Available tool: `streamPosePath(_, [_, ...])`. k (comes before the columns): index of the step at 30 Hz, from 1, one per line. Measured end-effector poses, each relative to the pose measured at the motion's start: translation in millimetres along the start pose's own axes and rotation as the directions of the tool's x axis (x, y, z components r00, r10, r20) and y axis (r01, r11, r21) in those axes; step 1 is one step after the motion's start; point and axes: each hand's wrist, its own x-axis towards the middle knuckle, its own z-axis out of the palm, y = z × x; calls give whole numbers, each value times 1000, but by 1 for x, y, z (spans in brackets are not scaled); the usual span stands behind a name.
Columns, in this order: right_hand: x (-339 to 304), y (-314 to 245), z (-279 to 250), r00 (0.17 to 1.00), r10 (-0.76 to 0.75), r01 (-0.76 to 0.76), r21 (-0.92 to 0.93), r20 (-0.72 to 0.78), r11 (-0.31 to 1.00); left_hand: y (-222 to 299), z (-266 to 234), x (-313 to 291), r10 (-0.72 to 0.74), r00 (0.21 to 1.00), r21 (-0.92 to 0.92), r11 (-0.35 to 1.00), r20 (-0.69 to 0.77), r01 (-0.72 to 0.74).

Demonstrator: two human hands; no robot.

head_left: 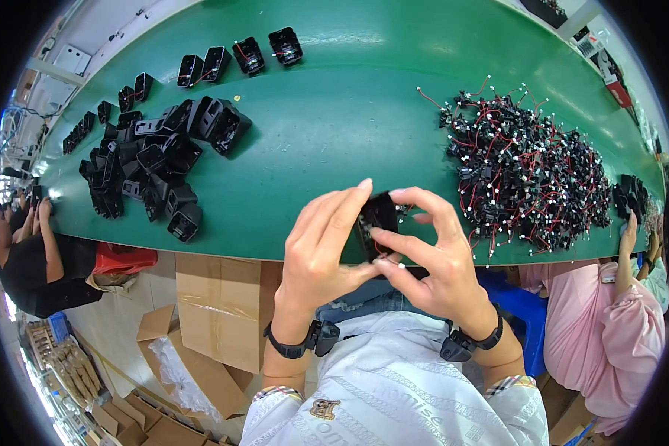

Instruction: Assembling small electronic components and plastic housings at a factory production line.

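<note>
A black plastic housing [383, 212], open on one side, is held up in front of me over the table's near edge. My left hand [316, 249] grips it from the left, fingertips at its upper edge and thumb along its bottom. My right hand [438, 256] closes on it from the right. One right finger rests at the top edge while others reach into the opening. Small white connectors and a bit of red wire show near my right fingertips. The fingers partly hide what lies inside the housing.
On the green table [334, 134], a heap of black housings [152, 152] lies left. Several more stand in a row [215, 63] behind it. A large pile of small wired black parts [531, 167] lies right. Cardboard boxes [219, 305] stand below; people sit at both sides.
</note>
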Motion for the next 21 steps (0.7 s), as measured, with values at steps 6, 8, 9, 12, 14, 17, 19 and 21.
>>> streamPosePath(6, [3,8,16,980,172,-150,200,-102,968,-2,25,6,84,986,162,985,-142,-61])
streamPosePath(8, [6,18,20,963,267,-230,415,-32,880,-2,26,5,69,981,176,984,-182,-37])
streamPosePath(9, [5,21,23,926,376,-290,668,16,686,-3,25,6,69,979,176,984,-191,-35])
streamPosePath(12, [8,38,15,832,352,-464,885,430,17,-7,18,10,45,985,48,998,-167,-38])
streamPosePath(14, [4,32,25,803,373,-458,882,464,-110,-11,12,9,6,988,-31,999,-157,-11])
streamPosePath(17, [8,26,32,785,367,-466,866,500,-183,-14,8,5,-63,987,-144,989,-151,41])
streamPosePath(19, [9,25,36,773,372,-483,857,514,-180,-17,5,4,-51,983,-103,994,-177,33])
streamPosePath(21, [12,28,36,788,322,-514,849,525,-126,-19,3,2,-60,983,-105,994,-176,41])
